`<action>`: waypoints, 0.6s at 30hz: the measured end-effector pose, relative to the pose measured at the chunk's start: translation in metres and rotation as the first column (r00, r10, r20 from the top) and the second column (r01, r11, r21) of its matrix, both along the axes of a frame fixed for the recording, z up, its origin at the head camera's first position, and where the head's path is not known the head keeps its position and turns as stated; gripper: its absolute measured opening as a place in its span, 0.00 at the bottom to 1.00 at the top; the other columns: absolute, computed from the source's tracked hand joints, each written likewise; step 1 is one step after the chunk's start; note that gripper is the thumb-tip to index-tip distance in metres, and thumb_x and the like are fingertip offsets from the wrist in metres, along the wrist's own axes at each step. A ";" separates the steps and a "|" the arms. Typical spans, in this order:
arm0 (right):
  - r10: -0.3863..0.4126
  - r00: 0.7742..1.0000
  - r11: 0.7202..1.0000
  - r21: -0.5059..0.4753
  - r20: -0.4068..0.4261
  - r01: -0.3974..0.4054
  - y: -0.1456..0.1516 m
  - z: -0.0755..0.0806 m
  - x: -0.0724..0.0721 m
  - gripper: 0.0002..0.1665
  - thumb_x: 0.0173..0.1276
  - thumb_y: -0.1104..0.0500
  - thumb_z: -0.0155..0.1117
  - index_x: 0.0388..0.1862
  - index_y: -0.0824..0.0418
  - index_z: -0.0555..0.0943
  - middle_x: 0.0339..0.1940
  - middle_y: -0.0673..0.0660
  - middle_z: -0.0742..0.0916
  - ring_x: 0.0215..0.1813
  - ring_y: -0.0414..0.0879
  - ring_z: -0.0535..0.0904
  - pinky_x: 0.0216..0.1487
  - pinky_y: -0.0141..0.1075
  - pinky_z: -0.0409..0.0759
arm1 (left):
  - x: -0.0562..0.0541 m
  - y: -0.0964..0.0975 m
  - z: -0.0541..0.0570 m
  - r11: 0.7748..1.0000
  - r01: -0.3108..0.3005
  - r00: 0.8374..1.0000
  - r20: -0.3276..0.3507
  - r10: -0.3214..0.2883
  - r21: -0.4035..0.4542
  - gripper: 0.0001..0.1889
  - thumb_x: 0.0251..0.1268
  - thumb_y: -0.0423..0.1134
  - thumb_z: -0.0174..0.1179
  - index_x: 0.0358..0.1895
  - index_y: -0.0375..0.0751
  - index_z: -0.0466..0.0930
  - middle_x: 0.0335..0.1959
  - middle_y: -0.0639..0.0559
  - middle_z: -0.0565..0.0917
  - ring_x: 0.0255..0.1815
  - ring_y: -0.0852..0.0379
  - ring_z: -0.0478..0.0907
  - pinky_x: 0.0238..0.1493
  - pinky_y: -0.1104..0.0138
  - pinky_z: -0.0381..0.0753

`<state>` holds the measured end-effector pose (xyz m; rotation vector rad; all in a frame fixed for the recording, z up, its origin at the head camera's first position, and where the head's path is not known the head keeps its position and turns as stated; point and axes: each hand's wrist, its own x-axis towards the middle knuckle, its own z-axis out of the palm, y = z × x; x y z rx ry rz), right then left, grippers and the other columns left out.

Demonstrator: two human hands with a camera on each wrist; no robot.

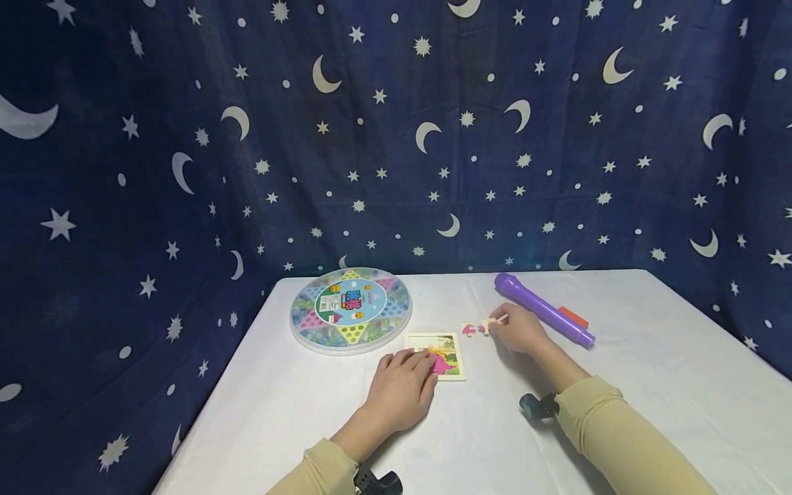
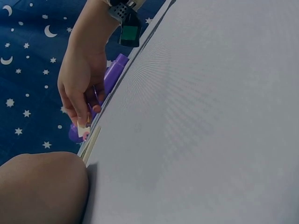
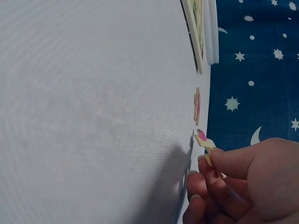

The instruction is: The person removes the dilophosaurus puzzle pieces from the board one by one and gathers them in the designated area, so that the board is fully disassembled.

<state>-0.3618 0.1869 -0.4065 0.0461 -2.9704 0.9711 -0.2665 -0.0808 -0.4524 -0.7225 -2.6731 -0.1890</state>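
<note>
My left hand [image 1: 401, 390] rests over the left part of a small framed jigsaw board [image 1: 455, 357], its fingers covering some of the picture. Pink, yellow and green parts of that picture show beside the fingertips. To the right of the board, my right hand [image 1: 518, 331] pinches a cream jigsaw piece [image 3: 204, 141] with a pink patch between thumb and fingers. Another jigsaw piece [image 1: 468, 330], also pink and cream, lies flat on the table just left of the pinched one. In the left wrist view, the right hand [image 2: 82, 77] points downward with the piece at its fingertips.
A round, clear-covered game board [image 1: 303, 302] with coloured star points lies at the back left. Behind the right hand lies a purple toy microphone [image 1: 544, 308], with an orange object [image 1: 573, 317] beside it. A dark blue star-and-moon curtain [image 1: 396, 172] hangs behind the white table [image 1: 470, 440].
</note>
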 end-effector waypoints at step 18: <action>-0.011 1.000 0.994 0.108 -0.027 0.014 0.005 -0.004 -0.003 0.18 0.69 0.55 0.69 0.51 0.67 0.84 0.43 0.63 0.86 0.45 0.58 0.80 0.49 0.54 0.78 | 0.001 0.000 0.001 1.000 0.004 1.000 -0.009 -0.004 -0.005 0.22 0.81 0.52 0.46 0.69 0.51 0.78 0.68 0.55 0.78 0.68 0.49 0.72 0.65 0.47 0.69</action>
